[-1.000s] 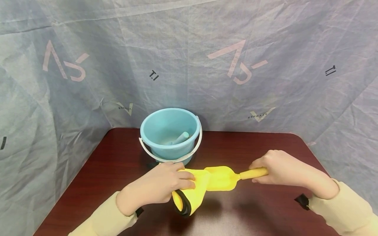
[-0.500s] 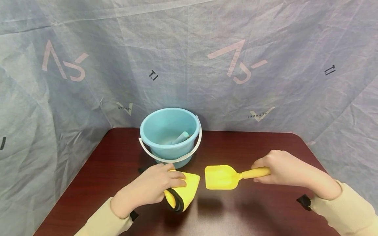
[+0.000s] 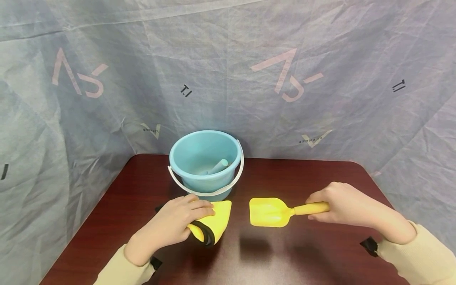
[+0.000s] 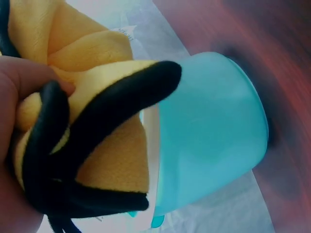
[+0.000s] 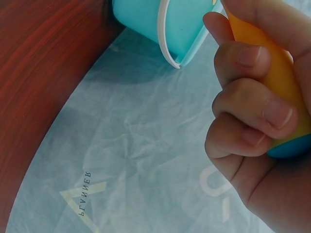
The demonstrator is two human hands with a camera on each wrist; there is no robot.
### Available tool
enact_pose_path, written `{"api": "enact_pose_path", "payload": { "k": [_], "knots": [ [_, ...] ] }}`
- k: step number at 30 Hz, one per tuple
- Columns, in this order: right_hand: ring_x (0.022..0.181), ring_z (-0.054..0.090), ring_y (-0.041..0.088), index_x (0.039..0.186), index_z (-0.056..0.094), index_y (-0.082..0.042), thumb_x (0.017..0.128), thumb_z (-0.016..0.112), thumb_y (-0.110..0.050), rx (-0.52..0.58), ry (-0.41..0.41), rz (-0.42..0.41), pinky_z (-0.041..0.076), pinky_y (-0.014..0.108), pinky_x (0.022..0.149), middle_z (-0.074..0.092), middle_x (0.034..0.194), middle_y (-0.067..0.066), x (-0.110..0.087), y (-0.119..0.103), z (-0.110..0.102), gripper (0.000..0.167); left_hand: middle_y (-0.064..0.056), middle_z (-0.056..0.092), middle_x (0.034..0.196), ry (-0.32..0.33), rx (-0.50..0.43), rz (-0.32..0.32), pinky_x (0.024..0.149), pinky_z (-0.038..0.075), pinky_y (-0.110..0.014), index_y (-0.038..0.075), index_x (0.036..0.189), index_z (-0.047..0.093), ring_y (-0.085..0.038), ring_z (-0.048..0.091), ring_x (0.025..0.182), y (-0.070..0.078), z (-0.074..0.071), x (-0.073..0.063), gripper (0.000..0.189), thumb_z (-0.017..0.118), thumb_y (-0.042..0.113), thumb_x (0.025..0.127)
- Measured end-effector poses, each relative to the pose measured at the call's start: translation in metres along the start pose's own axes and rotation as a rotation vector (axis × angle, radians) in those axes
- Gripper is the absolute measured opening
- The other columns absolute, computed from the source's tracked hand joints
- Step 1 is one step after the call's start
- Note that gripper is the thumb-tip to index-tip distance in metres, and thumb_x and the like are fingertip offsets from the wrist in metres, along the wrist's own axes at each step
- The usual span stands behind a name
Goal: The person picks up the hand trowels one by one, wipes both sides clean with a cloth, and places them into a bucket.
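Observation:
My left hand (image 3: 178, 219) grips a folded yellow cloth (image 3: 221, 217) with dark edging, held over the table in front of the bucket. In the left wrist view the cloth (image 4: 114, 162) bunches under my thumb, its dark trim (image 4: 121, 97) curling outward. My right hand (image 3: 342, 204) holds a yellow toy shovel (image 3: 270, 212) by its handle, blade pointing left toward the cloth, with a gap between them. In the right wrist view my fingers wrap round the shovel handle (image 5: 279, 73), which ends in a blue cap (image 5: 291, 145).
A light blue bucket (image 3: 206, 182) with a white handle (image 3: 217, 193) stands at the back of the dark red table (image 3: 303, 253). Inside it leans a light blue stick-like handle (image 3: 218, 166). Grey printed fabric (image 3: 228, 79) hangs behind and along both sides.
My left hand has drawn the cloth left, off the shovel blade it covered before. My right hand has shifted slightly right with the shovel, and the bucket has stayed put.

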State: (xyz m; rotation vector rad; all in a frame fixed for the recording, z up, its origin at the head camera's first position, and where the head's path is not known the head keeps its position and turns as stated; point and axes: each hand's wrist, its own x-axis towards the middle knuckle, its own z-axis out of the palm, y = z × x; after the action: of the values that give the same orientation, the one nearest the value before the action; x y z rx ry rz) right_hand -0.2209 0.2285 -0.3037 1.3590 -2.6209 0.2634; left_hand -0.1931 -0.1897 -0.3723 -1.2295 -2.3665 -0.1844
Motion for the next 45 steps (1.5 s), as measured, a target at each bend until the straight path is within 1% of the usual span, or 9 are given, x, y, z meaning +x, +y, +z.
{"api": "enact_pose_path", "payload": {
  "k": [4,7,14,18,21,27,33,40,45],
  "knots": [
    [0.051,0.030,-0.010,0.079,0.064,-0.033,0.070,0.080,-0.027,0.018,-0.010,0.020,0.032,0.014,0.047,0.042,0.062,-0.029,-0.001,0.001,0.002,0.020,0.008,0.062,0.118,0.078,-0.013,0.023,0.080,0.050,-0.029,0.021,0.113,0.064,-0.014,0.056,0.104,-0.002,-0.004,0.001,0.074,0.041,-0.010,0.051],
    [0.051,0.030,-0.010,0.080,0.065,-0.033,0.070,0.080,-0.027,0.029,-0.012,0.026,0.032,0.013,0.047,0.042,0.063,-0.029,-0.003,0.001,0.003,0.020,0.007,0.061,0.121,0.122,-0.013,0.039,0.079,0.049,-0.030,0.020,0.114,0.064,-0.014,0.056,0.102,-0.002,-0.007,0.003,0.074,0.037,-0.009,0.051],
    [0.051,0.030,-0.010,0.080,0.065,-0.033,0.070,0.080,-0.026,0.037,-0.009,0.033,0.032,0.013,0.047,0.042,0.062,-0.029,-0.004,0.002,0.005,0.020,0.006,0.062,0.121,0.193,0.001,0.076,0.069,0.046,-0.026,0.019,0.114,0.065,-0.014,0.054,0.088,-0.001,-0.017,0.012,0.073,0.031,-0.008,0.056],
    [0.051,0.030,-0.010,0.079,0.064,-0.034,0.069,0.080,-0.027,0.033,-0.009,0.030,0.031,0.014,0.046,0.041,0.061,-0.029,-0.003,0.002,0.007,0.020,0.006,0.062,0.120,0.223,0.021,0.113,0.065,0.046,-0.026,0.018,0.113,0.065,-0.015,0.055,0.088,0.000,-0.025,0.022,0.069,0.029,-0.007,0.061],
    [0.051,0.030,-0.010,0.079,0.063,-0.034,0.069,0.080,-0.027,0.030,-0.006,0.023,0.031,0.013,0.046,0.040,0.061,-0.029,-0.002,0.002,0.008,0.021,0.006,0.062,0.120,0.223,0.039,0.133,0.067,0.047,-0.028,0.019,0.114,0.065,-0.017,0.056,0.091,0.001,-0.031,0.030,0.067,0.031,-0.007,0.063],
    [0.051,0.028,-0.010,0.077,0.062,-0.034,0.069,0.080,-0.026,0.035,-0.012,0.025,0.031,0.013,0.046,0.040,0.061,-0.028,0.000,0.002,0.009,0.021,0.007,0.062,0.120,0.211,0.046,0.201,0.073,0.048,-0.029,0.019,0.114,0.065,-0.018,0.055,0.095,0.006,-0.039,0.049,0.059,0.044,-0.008,0.066],
    [0.051,0.028,-0.009,0.077,0.062,-0.034,0.069,0.080,-0.025,0.034,-0.002,0.020,0.030,0.013,0.046,0.038,0.060,-0.028,0.004,0.001,0.011,0.021,0.007,0.062,0.117,0.213,0.050,0.278,0.070,0.047,-0.028,0.019,0.111,0.065,-0.017,0.055,0.095,0.012,-0.036,0.065,0.056,0.049,-0.008,0.065],
    [0.051,0.029,-0.009,0.079,0.063,-0.033,0.070,0.080,-0.027,0.043,-0.010,0.035,0.032,0.014,0.046,0.041,0.061,-0.028,0.008,-0.002,0.013,0.019,0.009,0.063,0.113,0.202,0.099,0.315,0.067,0.045,-0.025,0.021,0.108,0.065,-0.015,0.055,0.094,0.021,-0.031,0.082,0.052,0.053,-0.007,0.066],
    [0.051,0.031,-0.009,0.079,0.063,-0.033,0.070,0.079,-0.027,0.052,-0.015,0.032,0.033,0.014,0.047,0.041,0.061,-0.028,0.010,-0.003,0.015,0.019,0.010,0.064,0.111,0.207,0.111,0.349,0.062,0.042,-0.024,0.022,0.107,0.064,-0.014,0.055,0.092,0.028,-0.027,0.091,0.052,0.047,-0.006,0.067]
  ]
}}
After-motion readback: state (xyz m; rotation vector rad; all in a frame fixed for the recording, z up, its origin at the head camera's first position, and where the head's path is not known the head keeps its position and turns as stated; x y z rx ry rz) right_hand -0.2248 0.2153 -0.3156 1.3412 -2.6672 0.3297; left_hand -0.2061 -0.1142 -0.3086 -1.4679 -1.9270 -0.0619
